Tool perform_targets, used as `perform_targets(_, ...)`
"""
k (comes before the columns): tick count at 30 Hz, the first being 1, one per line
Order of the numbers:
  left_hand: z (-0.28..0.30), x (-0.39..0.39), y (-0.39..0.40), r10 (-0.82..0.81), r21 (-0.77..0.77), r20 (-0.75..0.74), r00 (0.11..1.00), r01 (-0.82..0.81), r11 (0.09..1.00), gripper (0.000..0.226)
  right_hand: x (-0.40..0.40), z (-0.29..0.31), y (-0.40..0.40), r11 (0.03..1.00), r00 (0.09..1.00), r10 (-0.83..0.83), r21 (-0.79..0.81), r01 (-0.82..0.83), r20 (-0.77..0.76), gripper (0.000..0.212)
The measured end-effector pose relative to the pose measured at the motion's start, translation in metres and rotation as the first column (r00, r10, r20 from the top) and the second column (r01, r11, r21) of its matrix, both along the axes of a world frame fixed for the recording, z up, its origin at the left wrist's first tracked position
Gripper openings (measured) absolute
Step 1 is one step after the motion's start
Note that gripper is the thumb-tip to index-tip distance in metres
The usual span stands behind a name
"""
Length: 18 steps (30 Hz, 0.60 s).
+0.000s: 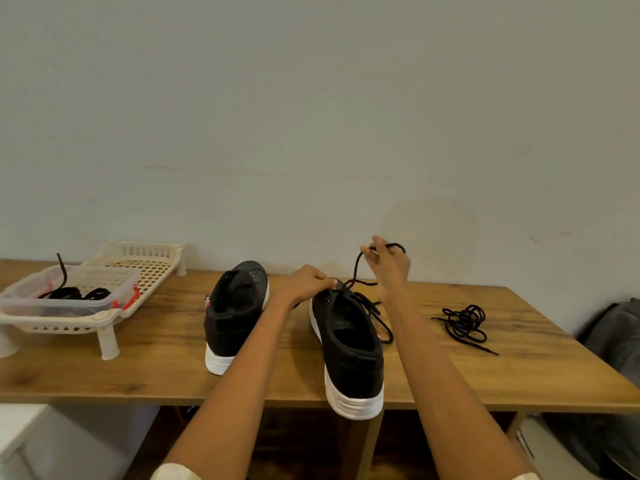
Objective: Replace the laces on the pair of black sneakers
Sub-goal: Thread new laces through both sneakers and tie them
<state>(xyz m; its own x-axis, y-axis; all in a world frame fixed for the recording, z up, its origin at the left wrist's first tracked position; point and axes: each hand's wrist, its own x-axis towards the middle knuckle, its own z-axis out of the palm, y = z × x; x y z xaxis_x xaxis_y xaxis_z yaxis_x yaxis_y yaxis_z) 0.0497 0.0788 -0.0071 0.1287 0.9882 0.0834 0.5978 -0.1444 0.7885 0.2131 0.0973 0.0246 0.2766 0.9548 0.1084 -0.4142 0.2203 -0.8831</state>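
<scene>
1. Sneakers: both black w/ white soles, on wooden table (519, 341), heels toward me. Left sneaker (235, 317) has no lace in its eyelets; right sneaker (349, 344) sits w/ heel over the table's front edge.
2. My left hand (308, 282) grips the toe end of the right sneaker, fingers curled.
3. My right hand (389, 263) is raised above the table, pinching a black lace (356, 268) that runs down to the right sneaker's front eyelets; slack trails along the shoe's right side.
4. Loose lace (464, 322), black, bundled on table, right of the shoes, apart from them.
5. Far left: clear container (20, 296) w/ black laces inside, sitting in a cream plastic rack (145, 261).
</scene>
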Motion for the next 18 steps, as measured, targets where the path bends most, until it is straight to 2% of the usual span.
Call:
perform_targets(2, 0.004, 0.004, 0.001, 0.044, 0.038, -0.028, 0.999, -0.043, 0.998, 0.036, -0.004, -0.016, 0.003, 0.998, 0.969, 0.048, -0.055, -0.036, 0.242, 0.013)
perform_targets(4, 0.004, 0.006, 0.003, 0.1, 0.077, 0.004, 0.995, -0.1, 0.992, 0.036, -0.005, -0.025, 0.006, 0.987, 0.86, 0.156, -0.11, -0.117, 0.486, 0.021)
perform_targets(5, 0.003, 0.007, 0.003, 0.128, 0.079, 0.033, 0.991, -0.13, 0.988, 0.036, -0.005, -0.026, 0.005, 0.977, 0.75, 0.213, -0.127, -0.172, 0.626, 0.023)
perform_targets(6, 0.002, 0.007, 0.004, 0.157, 0.08, 0.062, 0.986, -0.162, 0.984, 0.034, -0.006, -0.025, 0.003, 0.963, 0.577, 0.249, -0.137, -0.231, 0.778, 0.021)
perform_targets(7, 0.0, 0.006, 0.005, 0.182, 0.074, 0.101, 0.978, -0.19, 0.979, 0.032, -0.008, -0.023, 0.001, 0.944, 0.364, 0.263, -0.161, -0.289, 0.894, 0.015)
perform_targets(8, -0.002, 0.005, 0.006, 0.196, 0.062, 0.158, 0.968, -0.208, 0.976, 0.031, -0.011, -0.02, -0.002, 0.922, 0.183, 0.266, -0.194, -0.337, 0.947, 0.01)
perform_targets(9, -0.002, 0.004, 0.006, 0.208, 0.036, 0.216, 0.954, -0.22, 0.975, 0.029, -0.013, -0.018, -0.004, 0.902, 0.066, 0.264, -0.222, -0.37, 0.962, 0.012)
perform_targets(11, -0.002, 0.002, 0.005, 0.22, -0.014, 0.268, 0.938, -0.224, 0.974, 0.03, -0.016, -0.015, -0.003, 0.882, -0.068, 0.254, -0.26, -0.393, 0.965, 0.018)
perform_targets(13, -0.003, 0.001, 0.005, 0.191, -0.024, 0.265, 0.945, -0.192, 0.981, 0.035, -0.019, -0.013, -0.002, 0.894, -0.196, 0.223, -0.28, -0.349, 0.955, 0.016)
perform_targets(15, -0.005, 0.001, 0.005, 0.157, -0.03, 0.272, 0.949, -0.155, 0.987, 0.037, -0.023, -0.014, 0.001, 0.926, -0.268, 0.194, -0.266, -0.267, 0.944, 0.031)
perform_targets(16, -0.006, 0.0, 0.006, 0.151, -0.029, 0.273, 0.95, -0.149, 0.988, 0.037, -0.025, -0.016, 0.001, 0.941, -0.26, 0.177, -0.241, -0.236, 0.949, 0.037)
perform_targets(17, -0.006, -0.001, 0.007, 0.153, -0.033, 0.275, 0.949, -0.15, 0.988, 0.037, -0.026, -0.018, 0.001, 0.955, -0.205, 0.164, -0.207, -0.212, 0.965, 0.04)
perform_targets(18, -0.006, -0.001, 0.008, 0.157, -0.041, 0.284, 0.946, -0.152, 0.988, 0.038, -0.026, -0.02, 0.001, 0.967, -0.099, 0.151, -0.168, -0.19, 0.984, 0.04)
